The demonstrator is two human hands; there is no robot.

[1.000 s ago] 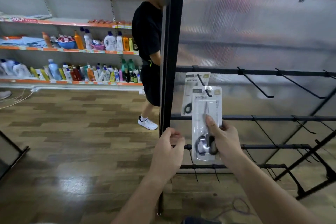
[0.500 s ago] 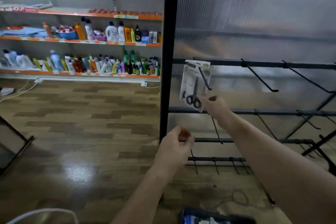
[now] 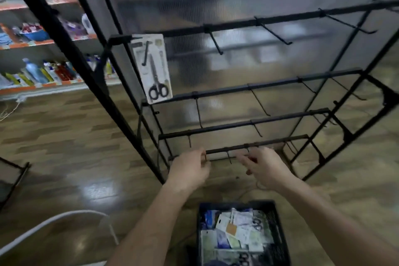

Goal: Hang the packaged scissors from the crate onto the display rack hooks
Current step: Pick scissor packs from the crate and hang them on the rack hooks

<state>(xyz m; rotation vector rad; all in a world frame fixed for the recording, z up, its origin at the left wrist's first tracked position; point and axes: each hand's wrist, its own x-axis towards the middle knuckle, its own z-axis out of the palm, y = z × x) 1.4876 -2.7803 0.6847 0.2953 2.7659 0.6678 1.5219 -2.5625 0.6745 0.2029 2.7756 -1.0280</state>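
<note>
Left hand [image 3: 190, 169] and right hand [image 3: 266, 166] hover empty, fingers loose, over the crate [image 3: 278, 233] of packs. One pack [image 3: 154, 69] hangs at the rack's [image 3: 237, 24] top-left corner. Probably light, stiff card: pinch near the hanging hole.

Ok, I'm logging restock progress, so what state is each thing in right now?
packaged scissors: hanging on the top bar's leftmost hook.
other hooks: bare.
crate: on the floor, holding more packages.
left hand: loosely curled, holding nothing.
right hand: fingers relaxed, holding nothing.
</note>
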